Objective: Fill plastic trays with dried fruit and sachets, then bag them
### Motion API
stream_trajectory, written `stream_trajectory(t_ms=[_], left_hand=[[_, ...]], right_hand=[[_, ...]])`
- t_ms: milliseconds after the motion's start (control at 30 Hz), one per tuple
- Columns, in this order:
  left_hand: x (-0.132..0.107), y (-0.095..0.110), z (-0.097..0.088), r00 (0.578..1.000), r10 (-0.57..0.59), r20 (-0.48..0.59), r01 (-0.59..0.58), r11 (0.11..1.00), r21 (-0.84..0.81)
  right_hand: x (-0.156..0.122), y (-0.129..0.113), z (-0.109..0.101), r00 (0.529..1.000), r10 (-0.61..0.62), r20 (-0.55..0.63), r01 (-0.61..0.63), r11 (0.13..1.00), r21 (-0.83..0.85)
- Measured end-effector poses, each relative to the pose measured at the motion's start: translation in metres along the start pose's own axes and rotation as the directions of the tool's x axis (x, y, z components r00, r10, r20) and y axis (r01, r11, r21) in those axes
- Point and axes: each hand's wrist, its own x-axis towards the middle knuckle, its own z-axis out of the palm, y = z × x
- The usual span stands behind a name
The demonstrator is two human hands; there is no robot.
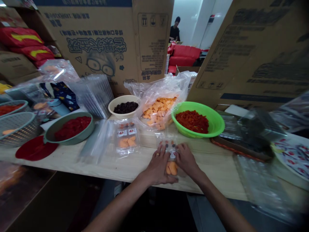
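My left hand point(156, 166) grips the left side of a clear plastic tray point(172, 168), its thumb by the lower edge and fingers across the upper part. My right hand point(187, 158) has bent fingers on the tray's upper right side. Orange pieces fill the tray's lower part, with small printed packets and dark red bits above. Clear wrap seems to surround it; my fingers hide some of its edges. To the left lies a similar bagged tray point(127, 141). Beyond my hands stands an open plastic bag of orange pieces point(159, 109).
A green bowl point(216, 124) holds red-orange pieces; a cream bowl point(112, 108) holds dark ones. At left are a grey-green bowl point(70, 140), a red lid point(36, 149) and clear bags point(93, 145). Cardboard boxes point(149, 38) wall the back; a person point(174, 31) is beyond.
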Motion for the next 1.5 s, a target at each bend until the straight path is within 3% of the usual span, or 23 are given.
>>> stream_trajectory(t_ms=[100,200,267,400,500,600,900,1033,1133,1333,1500], left_hand=[[-0.004,-0.011,0.007,1.0,0.006,-0.022,-0.006,1.0,0.024],[-0.014,-0.019,0.011,0.998,0.003,-0.058,0.002,0.997,0.075],[-0.02,-0.022,0.012,0.995,0.035,-0.092,-0.026,0.995,0.097],[-0.028,-0.022,0.013,0.983,0.063,-0.173,-0.041,0.991,0.125],[-0.029,-0.019,0.011,0.973,0.056,-0.225,-0.045,0.997,0.057],[-0.029,-0.016,0.004,0.967,0.0,-0.254,-0.009,0.999,-0.034],[-0.031,-0.023,-0.004,0.977,0.011,-0.214,-0.024,0.998,-0.057],[-0.03,-0.03,0.0,0.965,-0.012,-0.263,-0.026,0.989,-0.143],[-0.026,-0.036,0.004,0.943,-0.088,-0.32,0.041,0.988,-0.151],[-0.015,-0.042,-0.001,0.979,-0.1,-0.176,0.075,0.986,-0.147],[-0.013,-0.042,-0.012,0.969,-0.104,-0.224,0.073,0.987,-0.145]], right_hand=[[-0.002,0.007,0.009,0.994,0.063,-0.09,-0.05,0.989,0.136],[-0.009,0.003,0.008,0.998,0.057,-0.008,-0.055,0.987,0.152],[-0.014,-0.006,-0.001,0.997,0.051,0.056,-0.053,0.998,0.022],[-0.004,-0.034,-0.022,0.972,-0.079,0.222,0.137,0.956,-0.26],[0.015,-0.054,-0.023,0.921,-0.183,0.344,0.288,0.915,-0.282],[0.033,-0.065,-0.017,0.901,-0.213,0.377,0.341,0.886,-0.315],[0.073,-0.05,-0.011,0.921,-0.189,0.34,0.305,0.895,-0.327],[0.062,-0.049,-0.007,0.856,-0.256,0.448,0.389,0.892,-0.232],[0.046,-0.053,-0.003,0.816,-0.339,0.468,0.462,0.869,-0.177],[0.033,-0.066,-0.001,0.866,-0.273,0.418,0.398,0.884,-0.247],[0.053,-0.074,0.0,0.9,-0.217,0.379,0.362,0.856,-0.369]])
